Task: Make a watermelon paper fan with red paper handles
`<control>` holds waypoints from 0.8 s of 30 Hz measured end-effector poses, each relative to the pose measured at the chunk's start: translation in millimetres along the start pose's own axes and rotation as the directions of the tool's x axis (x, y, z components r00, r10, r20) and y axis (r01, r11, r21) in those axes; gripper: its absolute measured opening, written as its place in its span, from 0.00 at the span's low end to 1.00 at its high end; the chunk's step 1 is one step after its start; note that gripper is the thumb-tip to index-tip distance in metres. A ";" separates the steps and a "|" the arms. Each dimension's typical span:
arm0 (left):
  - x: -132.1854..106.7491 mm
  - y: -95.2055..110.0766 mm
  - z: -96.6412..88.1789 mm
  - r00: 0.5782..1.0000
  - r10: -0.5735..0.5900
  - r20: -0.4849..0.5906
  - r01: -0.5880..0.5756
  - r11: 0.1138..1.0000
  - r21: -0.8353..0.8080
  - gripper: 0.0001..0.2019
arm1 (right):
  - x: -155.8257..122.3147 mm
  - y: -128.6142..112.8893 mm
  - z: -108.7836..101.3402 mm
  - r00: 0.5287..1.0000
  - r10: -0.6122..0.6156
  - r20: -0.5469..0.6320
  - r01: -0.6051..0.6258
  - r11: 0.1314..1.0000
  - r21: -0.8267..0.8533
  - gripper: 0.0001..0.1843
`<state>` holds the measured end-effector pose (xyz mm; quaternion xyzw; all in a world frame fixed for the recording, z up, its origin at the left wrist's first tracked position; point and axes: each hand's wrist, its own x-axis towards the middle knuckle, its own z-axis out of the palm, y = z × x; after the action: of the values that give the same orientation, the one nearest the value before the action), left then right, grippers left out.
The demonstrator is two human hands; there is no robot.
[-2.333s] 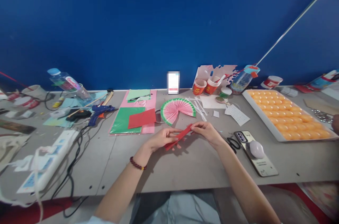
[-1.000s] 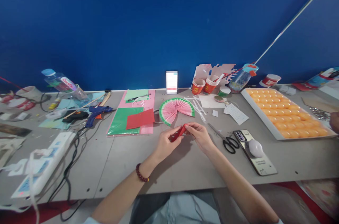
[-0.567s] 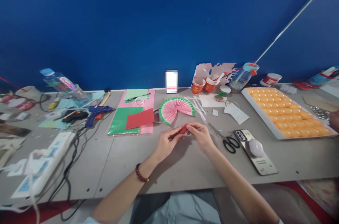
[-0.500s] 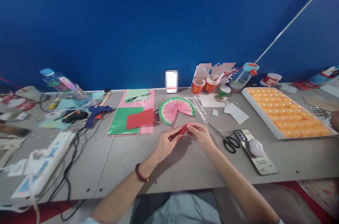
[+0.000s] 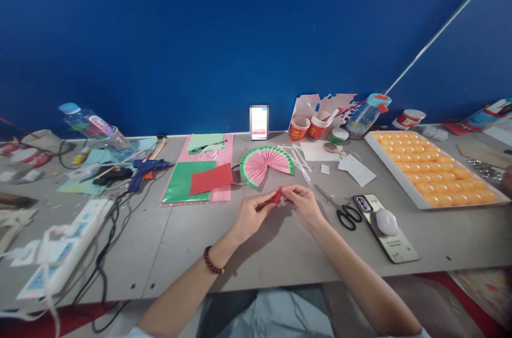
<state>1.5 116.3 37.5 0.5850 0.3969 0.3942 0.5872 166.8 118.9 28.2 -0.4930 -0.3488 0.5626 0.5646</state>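
Over the table (image 5: 276,268), between the two hands, a red paper (image 5: 276,197) is being held — folded small, it seems, and mostly hidden. Its lower end is being gripped by the left hand (image 5: 252,215); its upper tip is being pinched narrowly by the right hand (image 5: 303,203). Creasing is probably being done, and even pressure is seemingly being called for next. Just beyond, a fan (image 5: 257,161) is lying. Rightward reach is being hampered by scissors (image 5: 347,217) near a phone (image 5: 396,246) — leftward, a red sheet (image 5: 212,179) is lying across a green pack (image 5: 184,186).

craft workshop: glue gun (image 5: 144,167), scissors (image 5: 348,215)
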 end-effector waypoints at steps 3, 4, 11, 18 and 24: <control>0.6 2.1 0.6 1.000 -0.023 0.013 0.024 0.999 -0.026 0.21 | -1.3 -1.9 1.6 1.000 -0.024 -0.010 0.024 0.999 -0.022 0.16; 0.7 2.9 0.7 0.999 -0.028 0.015 0.029 0.999 -0.033 0.21 | -1.4 -1.9 1.6 1.000 -0.029 -0.012 0.029 0.999 -0.026 0.15; 0.8 5.0 0.6 0.998 -0.039 0.040 0.042 0.997 -0.067 0.22 | -0.9 2.4 -0.7 0.999 -0.022 -0.037 0.021 0.999 -0.033 0.14; 1.8 1.1 -1.9 0.998 -0.068 -0.010 0.067 0.992 -0.104 0.22 | -2.0 -3.9 -1.7 0.967 0.122 0.225 -0.139 0.988 0.062 0.17; 1.1 2.4 1.1 0.997 -0.074 -0.022 0.071 0.991 -0.113 0.22 | -2.9 -1.8 -0.1 0.977 0.105 0.185 -0.095 0.994 -0.059 0.15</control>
<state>2.9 116.9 39.9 0.5310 0.4027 0.4017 0.6280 167.1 116.3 30.4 -0.4687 -0.3892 0.6252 0.4878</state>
